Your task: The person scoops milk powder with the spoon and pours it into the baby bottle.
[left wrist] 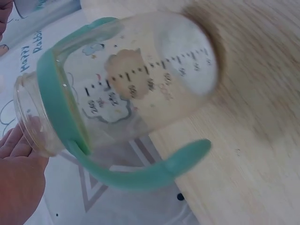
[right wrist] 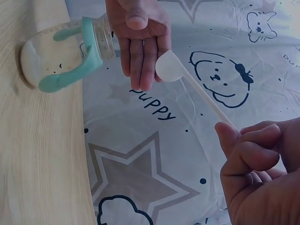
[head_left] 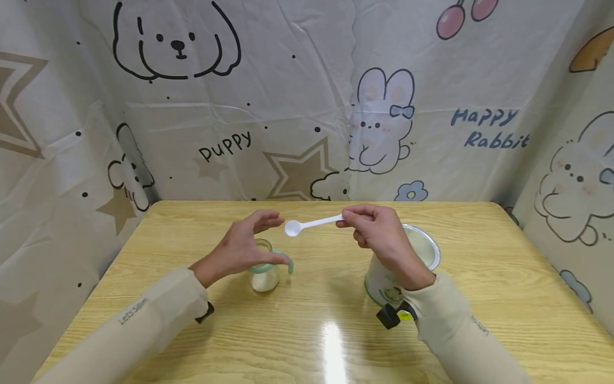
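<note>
In the head view my right hand pinches the handle end of a white measuring scoop between thumb and fingers. Its bowl points left; whether powder fills it I cannot tell. My left hand, fingers extended, is beside the mouth of a clear baby bottle with a mint-green collar and two handles. The bottle stands uncapped on the table, white powder at its bottom. The right wrist view shows the left palm facing up near the bottle's neck, gripping nothing.
A tall milk powder can with a silver rim stands behind the right forearm, partly hidden by it. The wooden table ends at a fabric backdrop printed with cartoons, which also hangs along both sides.
</note>
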`<action>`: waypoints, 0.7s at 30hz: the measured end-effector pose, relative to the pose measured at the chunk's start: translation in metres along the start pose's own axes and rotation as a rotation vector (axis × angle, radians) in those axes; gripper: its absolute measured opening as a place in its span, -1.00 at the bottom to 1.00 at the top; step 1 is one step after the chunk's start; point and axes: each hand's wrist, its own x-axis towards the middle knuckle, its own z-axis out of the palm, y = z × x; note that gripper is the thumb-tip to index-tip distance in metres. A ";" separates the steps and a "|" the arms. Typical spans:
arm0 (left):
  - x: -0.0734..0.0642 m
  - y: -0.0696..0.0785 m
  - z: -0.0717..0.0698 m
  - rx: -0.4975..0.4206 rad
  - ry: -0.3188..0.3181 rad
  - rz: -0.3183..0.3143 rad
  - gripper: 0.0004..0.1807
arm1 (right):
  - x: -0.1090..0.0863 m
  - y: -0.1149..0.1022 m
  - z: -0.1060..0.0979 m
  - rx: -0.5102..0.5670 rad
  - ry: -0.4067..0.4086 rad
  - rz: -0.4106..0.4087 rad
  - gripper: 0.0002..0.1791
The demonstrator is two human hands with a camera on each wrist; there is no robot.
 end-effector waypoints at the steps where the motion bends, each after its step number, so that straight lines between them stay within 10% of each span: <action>1: 0.001 0.001 0.000 -0.005 -0.003 -0.003 -0.02 | 0.000 0.000 -0.001 -0.005 0.002 0.005 -0.68; 21: 0.020 0.024 0.020 -0.110 -0.051 -0.020 0.02 | -0.009 -0.005 -0.033 -0.076 0.046 -0.011 -0.64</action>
